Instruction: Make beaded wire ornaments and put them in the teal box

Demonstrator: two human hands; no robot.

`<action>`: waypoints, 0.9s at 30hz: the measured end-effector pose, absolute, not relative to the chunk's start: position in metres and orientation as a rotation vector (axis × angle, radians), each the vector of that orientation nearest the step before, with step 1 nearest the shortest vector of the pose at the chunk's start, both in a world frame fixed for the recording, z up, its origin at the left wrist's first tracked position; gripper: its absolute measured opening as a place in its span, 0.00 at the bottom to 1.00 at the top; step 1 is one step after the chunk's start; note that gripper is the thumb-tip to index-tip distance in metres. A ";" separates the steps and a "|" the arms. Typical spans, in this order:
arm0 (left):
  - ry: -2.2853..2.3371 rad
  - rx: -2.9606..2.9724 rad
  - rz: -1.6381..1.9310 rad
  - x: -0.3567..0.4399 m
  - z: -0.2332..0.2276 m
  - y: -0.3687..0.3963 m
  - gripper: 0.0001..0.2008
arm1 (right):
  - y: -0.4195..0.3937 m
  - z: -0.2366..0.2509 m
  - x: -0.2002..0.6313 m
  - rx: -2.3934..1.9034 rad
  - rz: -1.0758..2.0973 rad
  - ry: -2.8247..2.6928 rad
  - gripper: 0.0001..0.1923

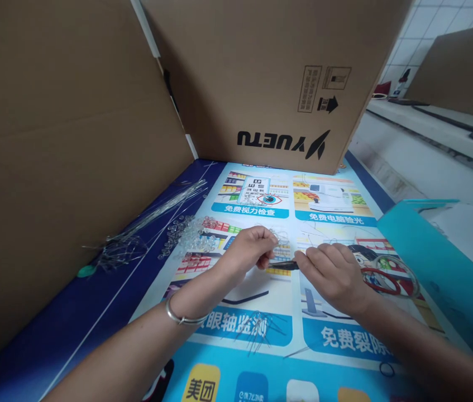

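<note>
My right hand [332,273] is closed around a pair of pliers [285,265], whose dark narrow jaws point left. Facing it, my left hand [257,248] is pinched shut on a thin wire, faintly visible by the fingertips; the jaws reach right up to these fingers. Whether the jaws grip the wire is hidden. Left of my left hand lies a spread of clear beads [190,234]. Below both hands, several short cut wires [257,332] are scattered on the printed sheet.
Long straight wires [165,206] and a wire tangle [123,254] lie at the left. Tall cardboard panels [270,84] close off the back and left. Beyond my right hand are a red ring-shaped coil [381,281] and a teal box [433,245]. A small dark ring [386,369] lies near the front.
</note>
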State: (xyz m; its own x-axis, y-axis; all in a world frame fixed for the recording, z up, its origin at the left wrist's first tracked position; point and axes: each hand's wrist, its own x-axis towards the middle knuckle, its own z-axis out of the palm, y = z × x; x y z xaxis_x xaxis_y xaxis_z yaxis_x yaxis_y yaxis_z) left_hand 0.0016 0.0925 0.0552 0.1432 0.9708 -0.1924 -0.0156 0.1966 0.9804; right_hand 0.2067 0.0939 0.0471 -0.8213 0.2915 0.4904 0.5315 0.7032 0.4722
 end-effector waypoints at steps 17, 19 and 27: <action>1.122 1.131 0.970 0.001 0.049 0.093 0.06 | 0.097 0.045 0.208 -0.680 -0.722 -2.586 0.11; 1.127 1.136 0.961 0.000 0.048 0.094 0.06 | 0.097 0.045 0.208 -0.678 -0.753 -2.587 0.10; 1.191 1.221 0.964 -0.002 0.046 0.096 0.07 | 0.096 0.041 0.205 -0.701 -0.679 -2.622 0.11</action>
State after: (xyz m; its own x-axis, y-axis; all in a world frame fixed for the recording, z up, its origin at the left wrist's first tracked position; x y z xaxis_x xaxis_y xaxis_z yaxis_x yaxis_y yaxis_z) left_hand -0.0017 0.0956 0.0457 0.1565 0.9777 -0.1398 0.0673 0.1307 0.9891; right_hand 0.2054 0.0958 0.0412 -0.8197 0.3741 0.4338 0.5377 0.7637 0.3573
